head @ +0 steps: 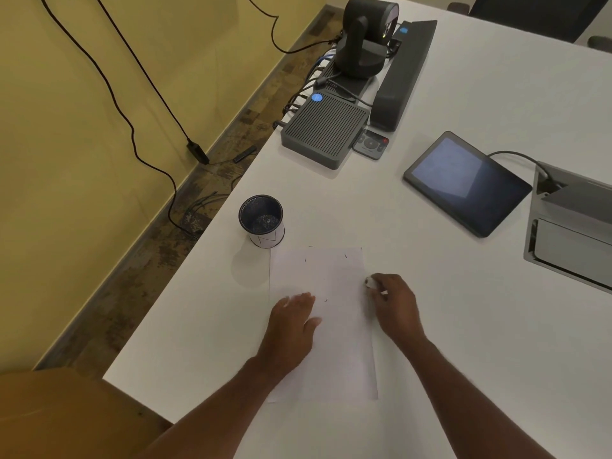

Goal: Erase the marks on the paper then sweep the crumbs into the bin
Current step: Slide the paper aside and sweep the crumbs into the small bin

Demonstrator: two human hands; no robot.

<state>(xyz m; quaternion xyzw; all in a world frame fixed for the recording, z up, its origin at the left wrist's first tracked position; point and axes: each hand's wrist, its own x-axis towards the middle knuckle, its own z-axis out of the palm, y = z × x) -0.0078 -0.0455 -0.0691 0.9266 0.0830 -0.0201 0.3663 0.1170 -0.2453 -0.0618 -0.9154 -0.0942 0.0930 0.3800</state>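
Erasing under way, marks left on the paper, no sweeping yet.

Low centre of the frame, the left hand lies flat, fingers straight, pressing the paper onto the white counter. Just right of it, the right hand pinches a small white eraser at the sheet's right edge, fingers curled round it. The sheet's long axis runs from bottom centre up the frame, its far short edge pointing at the bin. A small mark sits mid-sheet and a few strokes show near the far edge, so I judge erasing is unfinished. Crumbs are too small to tell. Just beyond the far left corner stands the dark mesh bin, upright, mouth open.
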